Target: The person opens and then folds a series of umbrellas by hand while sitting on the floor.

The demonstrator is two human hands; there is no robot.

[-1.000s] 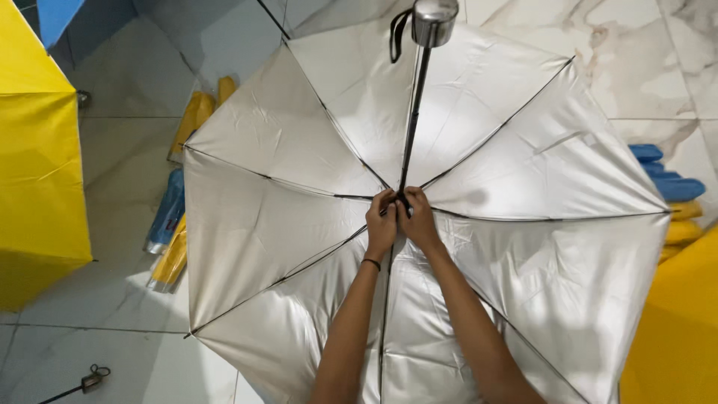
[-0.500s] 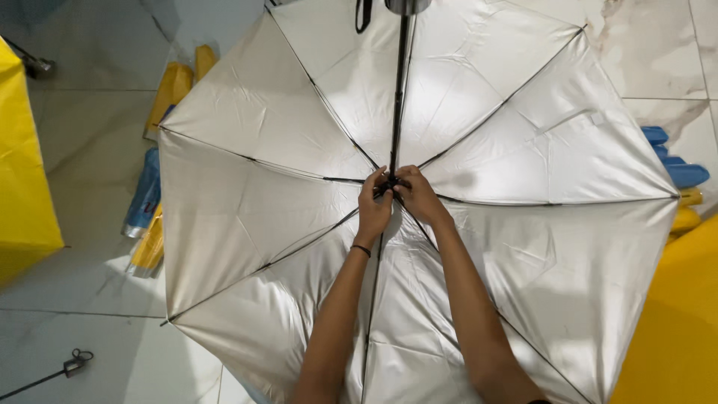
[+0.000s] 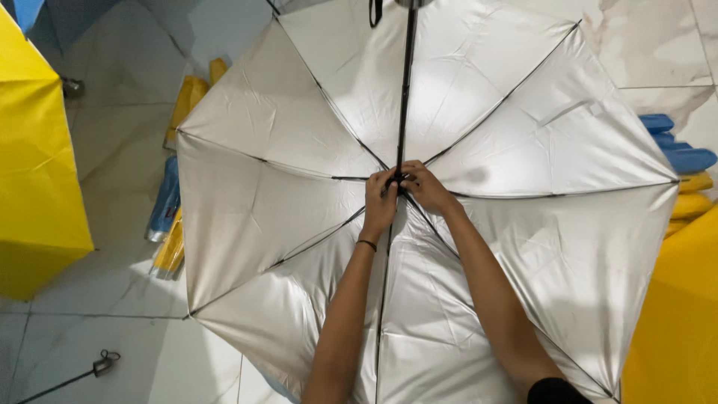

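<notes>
Since the earlier frames the view has shifted slightly, so the umbrella's handle now sits cut off at the far edge; both hands remain at the hub. Left hand, with a dark band at the wrist, is curled with its fingertips on the centre joint where the ribs meet the shaft; whether it pinches a part or only presses cannot be told. Right hand is likewise closed about the same joint from the right side, touching the left hand's fingers. Open umbrella lies with its silver lining facing up and fills the middle of the scene, ribs radiating from the hub. Folded yellow and blue umbrellas lie on the tiled floor at the left, more at the right, and yellow canopies flank both sides. Risk, as a judgement: fingers crowded at the hub could be pinched if the ribs snap or the slider springs.
</notes>
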